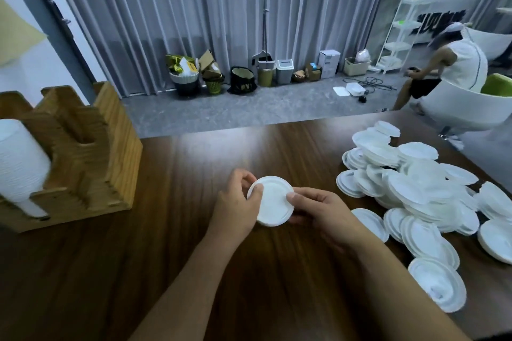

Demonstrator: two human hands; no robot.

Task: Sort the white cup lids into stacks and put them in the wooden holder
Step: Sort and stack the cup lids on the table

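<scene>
White cup lids [270, 202], a small stack, sit between both hands above the tabletop [166, 257]: the left hand [238, 202] pinches the near-left rim, the right hand [318, 210] grips the right edge, fingers curled. A loose squeeze could let the stack skew or spill. Right, the unsorted pile [415, 188] sprawls. Farther left, the wooden holder [83, 152] already carries one white stack [19, 163].

The surface [177, 230] is dark wood, polished and glossy, with streaked grain. The holder [91, 158] is pale, matt wood. The lids [421, 194] look like smooth white plastic.
</scene>
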